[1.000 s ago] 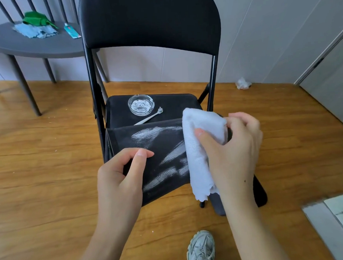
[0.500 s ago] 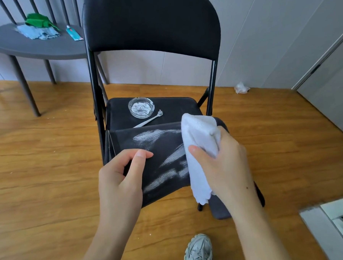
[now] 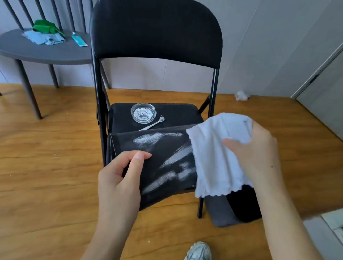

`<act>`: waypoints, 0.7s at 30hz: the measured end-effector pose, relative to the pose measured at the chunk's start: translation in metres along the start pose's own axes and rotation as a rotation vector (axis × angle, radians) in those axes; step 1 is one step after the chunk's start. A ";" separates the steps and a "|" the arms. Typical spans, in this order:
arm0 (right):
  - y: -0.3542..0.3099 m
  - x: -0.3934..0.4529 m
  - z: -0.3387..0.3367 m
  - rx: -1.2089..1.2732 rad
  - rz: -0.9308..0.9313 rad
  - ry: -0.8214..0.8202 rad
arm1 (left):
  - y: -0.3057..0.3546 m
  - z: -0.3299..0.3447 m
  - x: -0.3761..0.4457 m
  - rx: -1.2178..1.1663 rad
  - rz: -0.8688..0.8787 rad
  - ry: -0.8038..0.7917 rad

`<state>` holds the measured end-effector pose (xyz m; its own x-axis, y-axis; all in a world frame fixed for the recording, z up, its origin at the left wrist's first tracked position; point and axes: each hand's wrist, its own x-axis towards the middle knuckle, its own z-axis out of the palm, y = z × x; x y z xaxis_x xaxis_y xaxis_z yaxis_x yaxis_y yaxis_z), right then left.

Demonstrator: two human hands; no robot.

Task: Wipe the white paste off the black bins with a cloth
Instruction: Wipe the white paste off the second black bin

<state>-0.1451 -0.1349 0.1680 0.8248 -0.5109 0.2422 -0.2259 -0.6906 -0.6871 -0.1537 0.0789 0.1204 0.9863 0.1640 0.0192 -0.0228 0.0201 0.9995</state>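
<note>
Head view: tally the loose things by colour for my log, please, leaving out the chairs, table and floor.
White: 3, cloth, spoon, crumpled paper
Black: 2, bin, second bin
Clear: 1, glass dish
Green: 1, green cloth
Blue: 2, blue cloth, tube
Total: 9

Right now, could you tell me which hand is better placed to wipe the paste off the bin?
The right hand: it already grips the white cloth, which hangs against the bin beside the paste streaks. The left hand holds the bin's left edge, steadying it.
</note>
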 end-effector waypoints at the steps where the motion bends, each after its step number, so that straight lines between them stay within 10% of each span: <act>1: 0.002 0.003 0.002 -0.152 -0.078 0.035 | -0.001 0.000 0.001 -0.002 0.000 0.004; 6: -0.005 0.000 0.013 -0.520 -0.337 0.205 | -0.003 0.001 0.003 -0.008 0.003 0.012; 21: 0.002 -0.020 0.050 -0.497 -0.336 0.151 | -0.002 0.004 -0.003 0.041 0.026 0.021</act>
<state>-0.1359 -0.1004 0.1271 0.8184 -0.2662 0.5093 -0.2114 -0.9635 -0.1639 -0.1564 0.0743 0.1189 0.9818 0.1844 0.0449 -0.0409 -0.0250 0.9988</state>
